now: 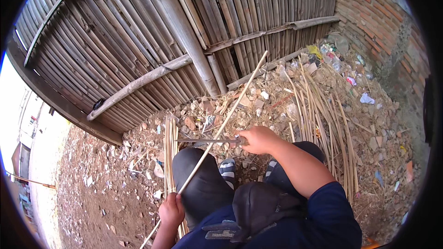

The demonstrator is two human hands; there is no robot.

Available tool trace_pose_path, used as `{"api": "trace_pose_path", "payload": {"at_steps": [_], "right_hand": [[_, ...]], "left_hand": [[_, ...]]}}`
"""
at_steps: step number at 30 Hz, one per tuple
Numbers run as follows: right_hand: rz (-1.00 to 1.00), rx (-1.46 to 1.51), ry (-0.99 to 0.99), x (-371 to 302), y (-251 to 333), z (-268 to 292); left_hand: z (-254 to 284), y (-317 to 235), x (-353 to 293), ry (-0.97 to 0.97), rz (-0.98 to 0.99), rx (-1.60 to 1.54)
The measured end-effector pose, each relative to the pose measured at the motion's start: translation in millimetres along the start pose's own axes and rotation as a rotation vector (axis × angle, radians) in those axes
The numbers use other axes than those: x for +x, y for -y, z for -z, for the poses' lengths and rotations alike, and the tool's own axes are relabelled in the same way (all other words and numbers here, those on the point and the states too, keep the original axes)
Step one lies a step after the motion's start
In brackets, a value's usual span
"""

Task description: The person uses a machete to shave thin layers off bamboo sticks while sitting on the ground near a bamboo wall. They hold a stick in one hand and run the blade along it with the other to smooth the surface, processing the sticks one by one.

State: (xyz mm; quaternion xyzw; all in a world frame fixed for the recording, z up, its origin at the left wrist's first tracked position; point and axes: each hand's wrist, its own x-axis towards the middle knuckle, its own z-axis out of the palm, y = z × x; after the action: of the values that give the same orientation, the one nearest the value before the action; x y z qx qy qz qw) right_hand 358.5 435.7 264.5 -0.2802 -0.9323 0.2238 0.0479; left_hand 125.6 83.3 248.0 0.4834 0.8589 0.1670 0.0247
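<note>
A long pale bamboo strip [241, 96] runs slantwise past my left knee, its far end toward the fence. My left hand [171, 210] is closed around the strip's lower part, beside my left thigh. In my right hand [259, 139] is a knife [196, 140], gripped near its handle, with the narrow dark blade pointing left. That blade crosses the strip above my knees; whether it touches is hard to make out. Close to my left leg lies a bundle of thin bamboo strips [170, 157], partly hidden by my leg and hand.
More loose bamboo strips [318, 115] lie on the right. A bamboo fence [138, 32] stands ahead, meeting a brick wall [369, 14] at the right. Stones, straw and plastic litter [334, 57] cover the ground. My sandalled feet [227, 170] are between my bent knees.
</note>
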Motion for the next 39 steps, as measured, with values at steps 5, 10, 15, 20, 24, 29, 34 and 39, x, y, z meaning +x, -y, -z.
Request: {"api": "trace_pose_path", "payload": {"at_steps": [5, 10, 15, 20, 24, 29, 34, 39], "right_hand": [[-0.021, 0.028, 0.121, 3.7, -8.7, 0.7], [-0.004, 0.008, 0.046, 9.0, -14.0, -14.6], [0.04, -0.111, -0.027, -1.2, 13.3, -5.3], [-0.185, 0.042, -0.048, 18.1, -27.7, -2.2], [-0.22, 0.024, -0.042, 14.6, -26.4, -1.1], [-0.088, -0.081, 0.029, 8.3, 3.7, -4.7], [-0.169, 0.051, 0.0, 21.6, -24.6, -16.7], [-0.144, -0.069, -0.023, 12.6, 6.1, -3.7]], "left_hand": [[-12.9, 5.4, 4.6, 0.03, -0.006, -0.058], [0.7, 5.7, 17.0, 0.131, 0.014, -0.102], [9.8, -4.9, 12.2, 0.125, 0.004, -0.089], [-6.4, -1.3, 16.2, 0.112, 0.061, -0.06], [1.8, -2.0, 11.4, 0.098, 0.026, -0.019], [3.3, 0.3, 15.6, 0.11, 0.023, -0.037], [-4.5, 0.5, 21.1, 0.098, -0.005, -0.123], [4.2, -0.7, 16.9, 0.104, 0.003, -0.066]]}}
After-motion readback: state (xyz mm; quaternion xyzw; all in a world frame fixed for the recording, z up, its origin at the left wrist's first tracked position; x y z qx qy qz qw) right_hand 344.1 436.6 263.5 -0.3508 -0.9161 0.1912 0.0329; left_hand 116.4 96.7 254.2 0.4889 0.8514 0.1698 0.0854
